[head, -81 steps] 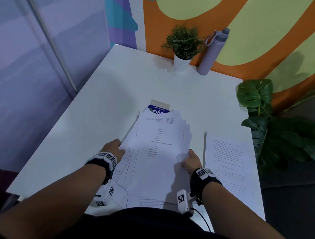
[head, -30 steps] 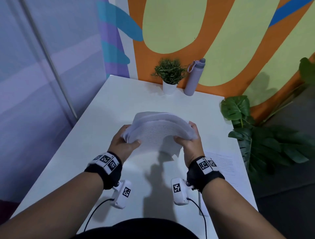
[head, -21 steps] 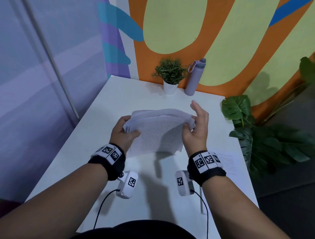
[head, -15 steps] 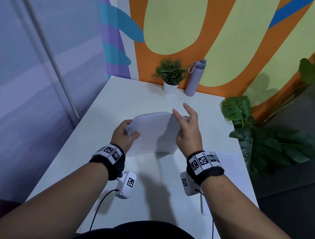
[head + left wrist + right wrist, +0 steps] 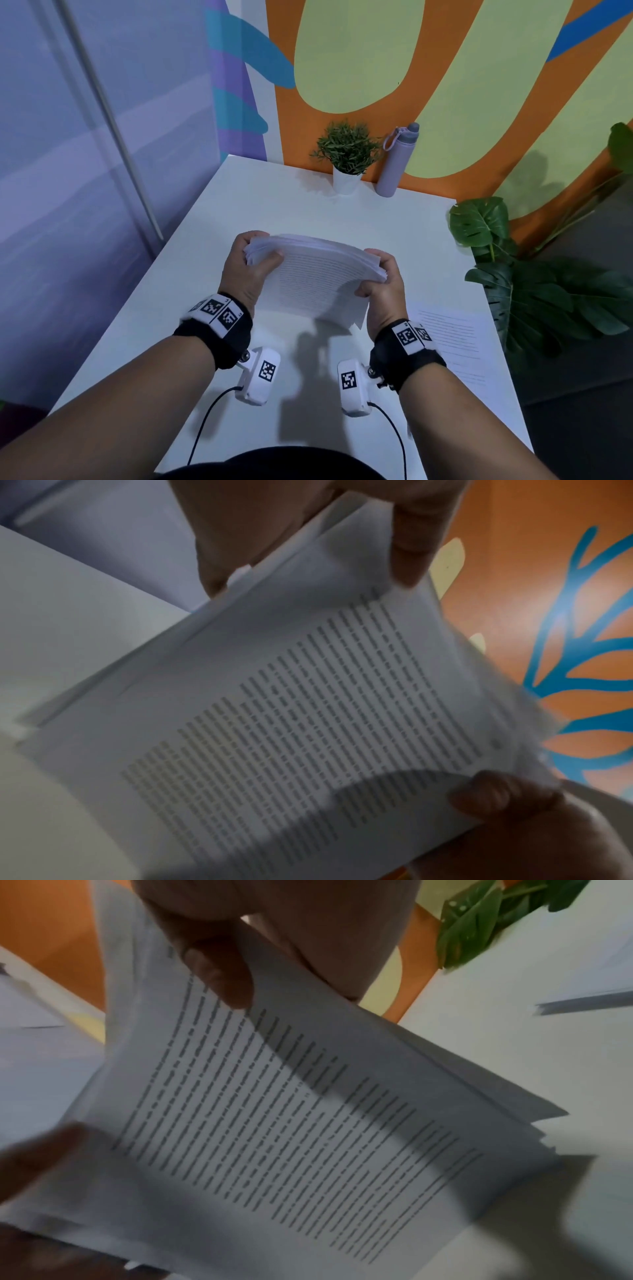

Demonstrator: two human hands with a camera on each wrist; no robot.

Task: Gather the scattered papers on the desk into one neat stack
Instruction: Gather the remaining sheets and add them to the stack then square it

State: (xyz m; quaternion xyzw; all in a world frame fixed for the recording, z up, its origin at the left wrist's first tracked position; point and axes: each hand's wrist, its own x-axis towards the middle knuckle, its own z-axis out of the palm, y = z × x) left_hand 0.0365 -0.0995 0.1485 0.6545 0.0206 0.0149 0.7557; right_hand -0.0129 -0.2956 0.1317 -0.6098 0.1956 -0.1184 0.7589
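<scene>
A thick stack of printed papers (image 5: pixel 318 277) is held upright above the white desk (image 5: pixel 212 274), its lower edge near the desk. My left hand (image 5: pixel 251 262) grips the stack's left edge, thumb on the front sheet. My right hand (image 5: pixel 380 279) grips the right edge, fingers curled behind. The top arches over and the edges are slightly uneven. The left wrist view shows the stack of papers (image 5: pixel 308 723) close up, and the right wrist view shows the same stack of papers (image 5: pixel 291 1123) the same way. A separate printed sheet (image 5: pixel 448 339) lies flat at the desk's right side.
A small potted plant (image 5: pixel 347 154) and a lilac bottle (image 5: pixel 394 164) stand at the desk's far edge against the painted wall. A large leafy plant (image 5: pixel 534 284) sits off the right edge. A glass partition runs along the left.
The spread papers were lifted off the desk into an upright bundle. My right hand briefly let go and patted the bundle's right edge, and now it grips that edge again.
</scene>
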